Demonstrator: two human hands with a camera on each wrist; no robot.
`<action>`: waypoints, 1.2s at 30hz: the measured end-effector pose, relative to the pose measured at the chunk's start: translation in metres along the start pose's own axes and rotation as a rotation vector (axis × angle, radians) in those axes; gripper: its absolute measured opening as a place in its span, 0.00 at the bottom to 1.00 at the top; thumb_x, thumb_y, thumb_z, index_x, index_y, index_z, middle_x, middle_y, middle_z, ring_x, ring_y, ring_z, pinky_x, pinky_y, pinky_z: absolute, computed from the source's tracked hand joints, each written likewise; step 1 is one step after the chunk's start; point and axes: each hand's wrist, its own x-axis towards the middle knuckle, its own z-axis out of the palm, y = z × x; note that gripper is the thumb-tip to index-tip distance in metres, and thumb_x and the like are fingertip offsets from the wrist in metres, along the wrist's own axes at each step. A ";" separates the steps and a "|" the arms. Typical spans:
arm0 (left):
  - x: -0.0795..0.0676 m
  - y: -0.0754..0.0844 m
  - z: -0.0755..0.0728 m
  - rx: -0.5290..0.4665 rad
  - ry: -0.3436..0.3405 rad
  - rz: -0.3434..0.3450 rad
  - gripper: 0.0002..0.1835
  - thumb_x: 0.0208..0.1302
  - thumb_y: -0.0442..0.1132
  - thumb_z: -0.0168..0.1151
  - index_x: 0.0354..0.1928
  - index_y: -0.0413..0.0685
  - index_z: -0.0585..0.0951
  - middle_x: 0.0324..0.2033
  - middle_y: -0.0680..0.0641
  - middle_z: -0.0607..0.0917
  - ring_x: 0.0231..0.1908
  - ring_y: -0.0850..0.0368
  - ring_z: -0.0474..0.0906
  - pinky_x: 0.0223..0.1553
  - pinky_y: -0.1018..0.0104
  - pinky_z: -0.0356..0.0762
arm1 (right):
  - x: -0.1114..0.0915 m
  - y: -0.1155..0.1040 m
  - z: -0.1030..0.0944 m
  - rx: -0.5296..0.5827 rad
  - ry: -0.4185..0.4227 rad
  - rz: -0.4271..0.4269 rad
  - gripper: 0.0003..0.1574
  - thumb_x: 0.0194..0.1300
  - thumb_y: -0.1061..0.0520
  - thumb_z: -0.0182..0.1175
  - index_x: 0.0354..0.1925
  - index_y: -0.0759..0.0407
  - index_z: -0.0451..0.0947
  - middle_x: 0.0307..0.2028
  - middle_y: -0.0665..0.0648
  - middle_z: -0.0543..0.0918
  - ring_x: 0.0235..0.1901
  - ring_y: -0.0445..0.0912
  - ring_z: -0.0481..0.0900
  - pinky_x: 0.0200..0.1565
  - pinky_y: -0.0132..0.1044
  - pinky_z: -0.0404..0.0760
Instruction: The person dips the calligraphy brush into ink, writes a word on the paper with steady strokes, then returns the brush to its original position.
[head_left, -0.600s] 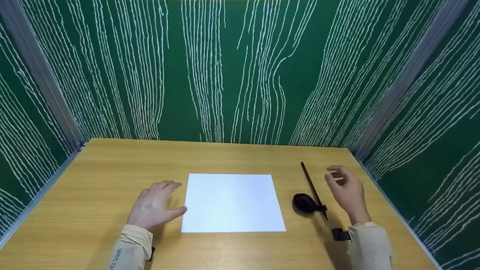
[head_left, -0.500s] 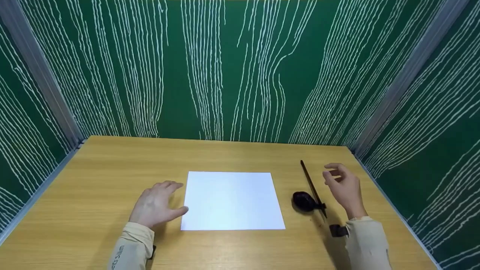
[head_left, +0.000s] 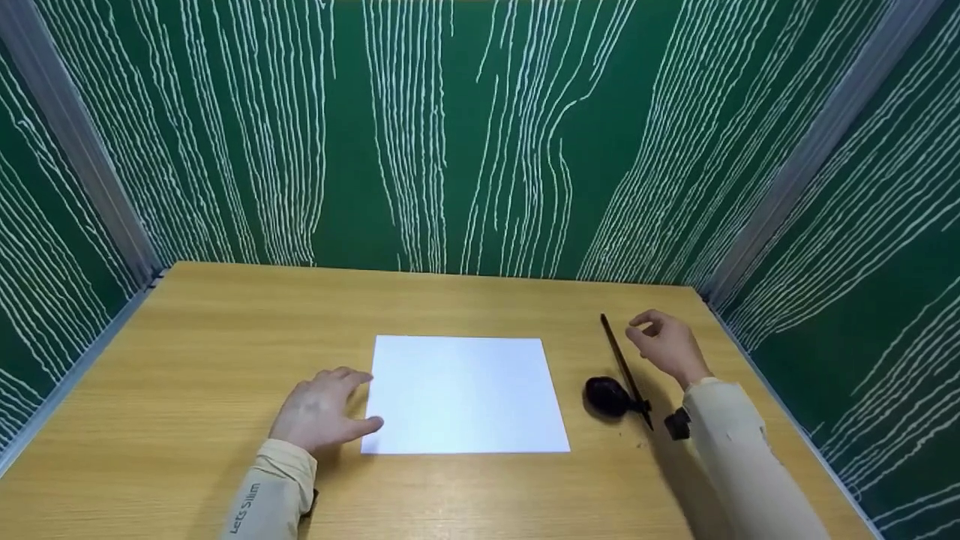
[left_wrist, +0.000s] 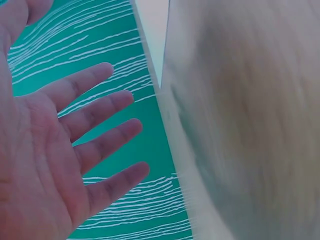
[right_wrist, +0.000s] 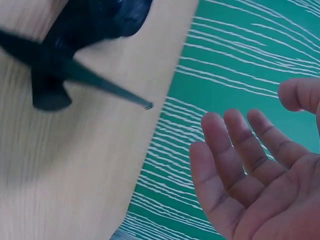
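Observation:
A white sheet of paper [head_left: 465, 397] lies flat on the table. My left hand [head_left: 315, 412], fingers spread, is at its left edge, thumb and fingertips overlapping it in the head view. In the left wrist view the left palm [left_wrist: 45, 155] shows nothing held. To the right of the sheet is a glossy black rounded object [head_left: 606, 397], with a slim dark brush-like stick [head_left: 616, 352] lying against its right side. My right hand [head_left: 667, 349] hovers just right of the stick's far end. Its fingers [right_wrist: 215, 132] are loosely bent, with nothing held in the right wrist view.
The wooden table [head_left: 480, 495] ends at a green wall [head_left: 345, 150] with wavy white lines. Similar panels stand at left and right, joined by grey corner posts [head_left: 795, 161]. Small dark specks lie near the black object.
My right hand has moved forward and left toward the stick's far end, turning leftward. The left hand has edged right over the paper. The head view has tilted slightly down.

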 end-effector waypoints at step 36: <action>-0.003 -0.005 0.012 -0.044 -0.122 -0.038 0.42 0.27 0.57 0.69 0.54 0.60 0.71 0.57 0.47 0.69 0.56 0.46 0.62 0.52 0.47 0.63 | 0.062 0.031 0.032 -0.172 -0.305 0.256 0.22 0.55 0.54 0.55 0.45 0.66 0.69 0.35 0.60 0.78 0.28 0.47 0.76 0.24 0.37 0.77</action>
